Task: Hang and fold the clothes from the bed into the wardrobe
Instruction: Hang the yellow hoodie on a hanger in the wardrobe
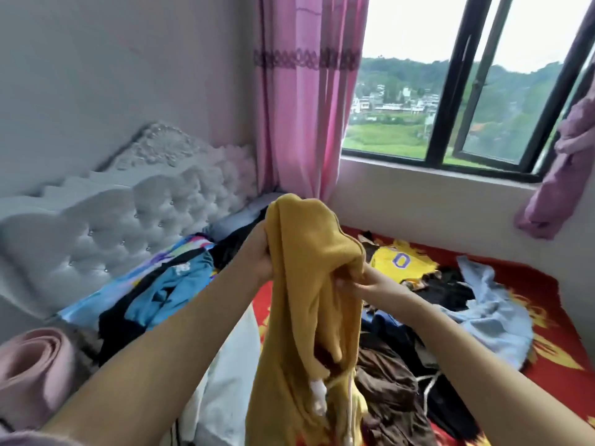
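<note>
Mustard garment [309, 284] held up over the bed [560, 365], hanging down between both forearms. Left hand [257, 252] grip closed on its upper edge; right hand [370, 284] pinches a fold at the side. Beyond: brown clothing [386, 381], yellow jersey [399, 259], blue garment [174, 284], tufted headboard [128, 220].

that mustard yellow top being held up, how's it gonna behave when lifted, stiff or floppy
Probably floppy: the mustard top droops in long folds below the left hand and right hand. Likely light, since pinches at its upper part carry it. Its dangling drawstrings may snag on the pile.
</note>
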Demonstrator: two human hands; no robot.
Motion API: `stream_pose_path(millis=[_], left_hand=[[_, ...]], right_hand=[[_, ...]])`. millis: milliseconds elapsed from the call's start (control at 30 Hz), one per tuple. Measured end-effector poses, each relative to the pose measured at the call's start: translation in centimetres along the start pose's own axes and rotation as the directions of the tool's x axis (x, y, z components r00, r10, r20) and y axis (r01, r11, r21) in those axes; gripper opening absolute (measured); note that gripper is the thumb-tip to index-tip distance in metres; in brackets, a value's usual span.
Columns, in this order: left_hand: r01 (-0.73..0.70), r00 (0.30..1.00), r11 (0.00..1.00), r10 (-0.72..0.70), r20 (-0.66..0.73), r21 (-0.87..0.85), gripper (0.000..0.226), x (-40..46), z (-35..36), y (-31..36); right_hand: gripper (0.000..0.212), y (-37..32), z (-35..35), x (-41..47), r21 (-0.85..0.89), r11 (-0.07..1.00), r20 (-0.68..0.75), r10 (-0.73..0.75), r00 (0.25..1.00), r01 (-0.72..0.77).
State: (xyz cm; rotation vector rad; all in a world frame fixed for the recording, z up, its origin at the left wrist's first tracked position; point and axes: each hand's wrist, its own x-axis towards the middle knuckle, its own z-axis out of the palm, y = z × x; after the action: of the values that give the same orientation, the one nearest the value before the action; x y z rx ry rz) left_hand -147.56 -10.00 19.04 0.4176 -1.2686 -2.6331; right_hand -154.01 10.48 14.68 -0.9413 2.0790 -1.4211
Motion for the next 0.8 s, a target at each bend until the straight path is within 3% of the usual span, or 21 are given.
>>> stream_pose_path(millis=[67, 167, 300, 367, 433, 533, 600, 700, 733, 800], left_hand=[[-0.033, 0.996, 0.997, 0.027, -0.086, -0.067, 0.039, -2.0, -1.8, 1.8], [-0.099, 0.955, 0.995, 0.088, -0.282, -0.025, 0.031, -5.7, -6.7, 3.5], [-0.074, 0.843, 0.994, 0.107, -0.528, 0.084, 0.008, -12.8, -15.3, 2.6], [-0.026, 0.757, 0.989, 0.113, -0.644, 0.143, 0.015, -17.1, -18.7, 1.1], [-0.094, 0.658, 0.976, 0.207, -0.724, 0.194, 0.025, -21.0, -20.7, -0.1], [-0.275, 0.594, 0.823, 0.551, -0.585, 0.496, 0.020, -26.0, -21.7, -0.7], [-0.283, 0.622, 0.700, 0.655, -0.430, 0.656, 0.036, -28.3, -22.8, -0.7], [-0.018, 0.577, 0.582, 0.670, -0.467, 0.813, 0.054, -31.1, -26.6, -0.4], [0.081, 0.572, 0.590, 0.633, -0.522, 0.803, 0.054, -31.9, -28.6, -0.3], [0.284, 0.611, 0.677, 0.417, -0.672, 0.679, 0.034, -34.5, -32.5, 0.6]], right_hand=[[0.016, -0.8, 3.2, 1.5, 0.040, 0.999, 0.014, -0.009, 1.000, 0.008], [0.025, -4.7, 8.1, 3.3, 0.265, 0.962, -0.031, -0.061, 0.998, 0.067], [0.016, -11.1, 15.3, 5.6, 0.446, 0.894, 0.078, 0.001, 0.997, -0.036], [0.016, -13.9, 19.8, 5.8, 0.484, 0.865, 0.185, 0.046, 0.982, -0.131], [0.019, -16.6, 24.3, 5.5, 0.477, 0.859, 0.286, 0.050, 0.957, -0.187], [0.012, -20.7, 30.6, 5.0, 0.491, 0.851, 0.353, 0.001, 0.936, -0.186], [0.020, -22.8, 34.6, 4.7, 0.503, 0.838, 0.390, -0.001, 0.921, -0.212], [0.025, -25.7, 40.4, 4.0, 0.512, 0.809, 0.481, 0.007, 0.877, -0.288], [0.023, -26.8, 42.3, 3.7, 0.525, 0.794, 0.511, -0.007, 0.860, -0.306], [0.019, -29.0, 45.5, 3.0, 0.557, 0.764, 0.557, -0.052, 0.829, -0.327]])
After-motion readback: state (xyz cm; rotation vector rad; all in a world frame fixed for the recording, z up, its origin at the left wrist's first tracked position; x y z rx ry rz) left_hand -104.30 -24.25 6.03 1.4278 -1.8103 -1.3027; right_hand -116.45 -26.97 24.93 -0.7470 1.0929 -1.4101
